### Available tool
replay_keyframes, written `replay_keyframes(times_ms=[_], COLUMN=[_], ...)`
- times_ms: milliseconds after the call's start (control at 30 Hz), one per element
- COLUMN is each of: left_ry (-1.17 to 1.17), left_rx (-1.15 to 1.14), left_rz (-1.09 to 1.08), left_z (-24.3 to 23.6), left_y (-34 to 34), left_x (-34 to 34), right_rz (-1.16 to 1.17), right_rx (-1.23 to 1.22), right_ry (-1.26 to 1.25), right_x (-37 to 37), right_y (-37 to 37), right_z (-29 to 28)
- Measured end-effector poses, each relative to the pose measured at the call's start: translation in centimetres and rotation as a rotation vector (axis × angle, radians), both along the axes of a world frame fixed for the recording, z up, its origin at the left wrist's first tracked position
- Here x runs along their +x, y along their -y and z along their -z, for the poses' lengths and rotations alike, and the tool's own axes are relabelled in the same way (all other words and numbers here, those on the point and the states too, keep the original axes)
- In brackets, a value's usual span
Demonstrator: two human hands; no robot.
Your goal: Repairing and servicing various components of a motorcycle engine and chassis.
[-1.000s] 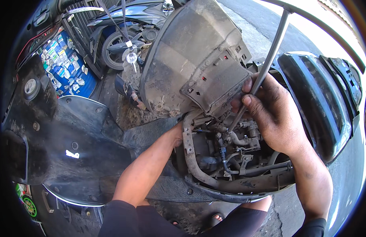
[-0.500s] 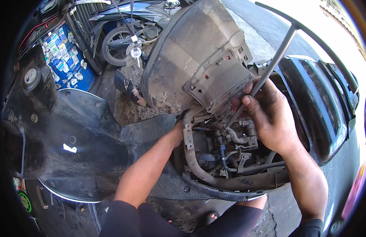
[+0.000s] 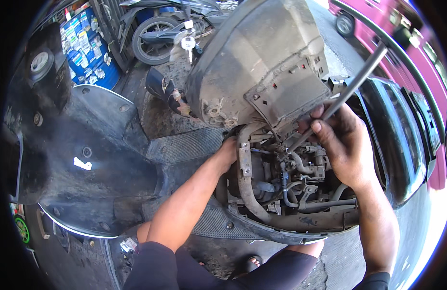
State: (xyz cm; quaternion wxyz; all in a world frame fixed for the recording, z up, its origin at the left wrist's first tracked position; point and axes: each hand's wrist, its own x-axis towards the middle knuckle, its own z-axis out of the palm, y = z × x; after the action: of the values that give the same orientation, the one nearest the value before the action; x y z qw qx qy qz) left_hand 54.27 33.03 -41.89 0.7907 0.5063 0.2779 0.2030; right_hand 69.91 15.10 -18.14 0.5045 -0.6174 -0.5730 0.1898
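Observation:
My right hand (image 3: 351, 150) is closed around the steel shaft of a long T-handle wrench (image 3: 362, 72). The wrench slants down from upper right, and its lower end reaches in among the scooter's engine parts (image 3: 305, 166); what it sits on there is hidden. My left hand (image 3: 227, 151) reaches in beside the curved metal frame tube (image 3: 243, 169), near the front of the engine bay. Its fingers are out of sight behind the tube. Above the engine, a dusty underseat storage box (image 3: 252, 58) stands tipped up, its underside toward me.
Left lies the scooter's dark front panel (image 3: 107, 164), with a ribbed footboard (image 3: 189, 145) beyond my left arm. A key (image 3: 188, 43) hangs near a parked motorcycle (image 3: 158, 41). A blue drum (image 3: 88, 53) stands far left. Black rear bodywork (image 3: 392, 130) is at right, a pink vehicle (image 3: 373, 29) behind.
The view has shifted, so the scooter sits slightly farther right in the picture. A pink vehicle has come into sight in the right background. My right hand keeps its grip on the wrench.

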Motion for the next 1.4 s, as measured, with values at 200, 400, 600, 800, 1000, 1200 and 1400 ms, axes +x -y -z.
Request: replay_keyframes(times_ms=[200, 400, 600, 800, 1000, 1200, 1400], left_ry=[-0.077, -0.068, -0.548, -0.835, -0.959, -0.965, -0.921], left_rx=[0.404, -0.251, 0.622, 0.999, 0.949, 0.947, 0.921], left_rz=[-0.504, -1.02, -1.158, -1.032, -0.687, -0.68, -0.678], left_z=[-0.6, 1.7, 7.6, 9.2, 8.1, 9.1, 8.4], left_y=[3.5, 2.9, -7.6, -10.8, -11.2, -11.2, -11.5], left_x=[-2.4, -5.2, -3.7, -4.0, -4.3, -4.9, -4.6], right_rz=[0.157, -0.005, -0.038, 0.207, 0.514, 0.216, 0.157], right_rx=[-0.005, 0.029, -0.013, 0.089, 0.065, 0.054, 0.16], right_ry=[0.13, -0.081, -0.091, 0.002, 0.505, 0.015, 0.046], right_x=[-1.6, -0.6, 3.0, 5.9, 7.5, 8.5, 7.8], right_y=[-0.2, -0.9, -0.1, 0.9, 1.5, 0.8, 1.7], right_z=[-0.9, -0.7, -0.9, -1.1, -2.9, -2.4, -2.9])
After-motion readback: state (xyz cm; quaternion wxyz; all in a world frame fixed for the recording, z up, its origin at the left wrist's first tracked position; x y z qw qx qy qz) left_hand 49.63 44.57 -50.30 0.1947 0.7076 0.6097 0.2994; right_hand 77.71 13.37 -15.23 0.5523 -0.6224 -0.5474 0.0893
